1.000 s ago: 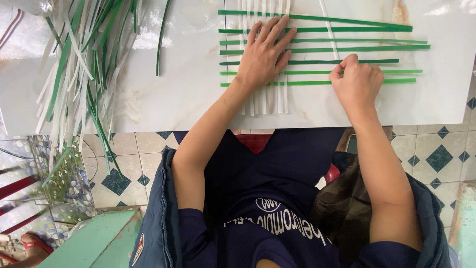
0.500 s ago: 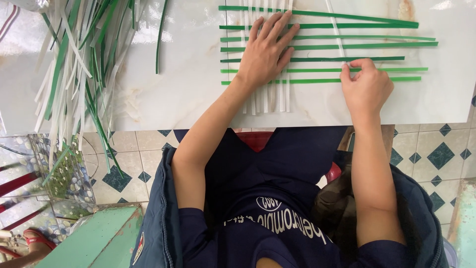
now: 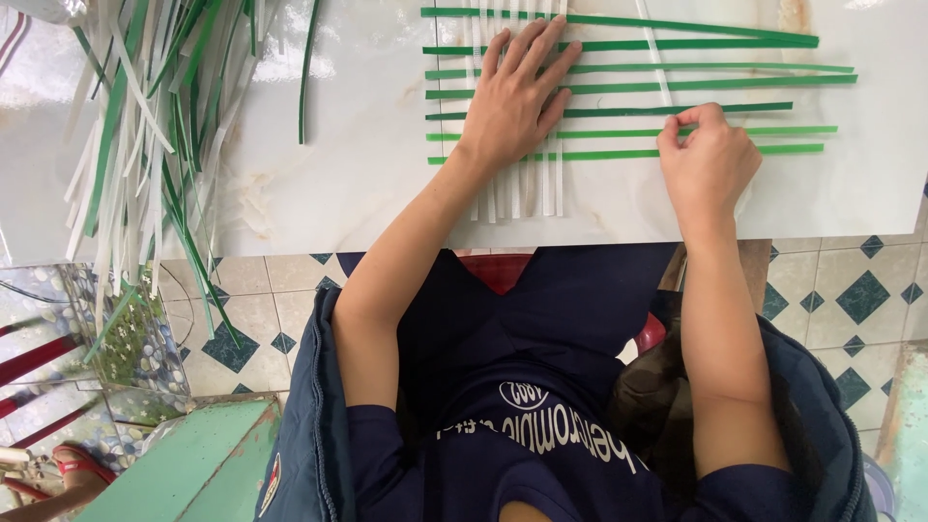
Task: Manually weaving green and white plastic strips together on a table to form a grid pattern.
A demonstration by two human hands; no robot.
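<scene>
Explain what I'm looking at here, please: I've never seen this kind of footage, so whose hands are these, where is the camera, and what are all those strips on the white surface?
There is no machine here. The single view comes from a camera worn on a person's head, looking straight down at their own two bare hands and lap.

The left hand lies flat, fingers spread, pressing on a patch where white strips cross long green strips. The green ones run side to side across the white tabletop; the white ones run toward the person and stick out below the hand.

The right hand is curled, its fingertips pinching at one of the lower green strips. A single white strip also crosses the green ones just above it.

To the left, a loose pile of spare strips, green and white, hangs over the table edge. Below is a tiled floor.
</scene>
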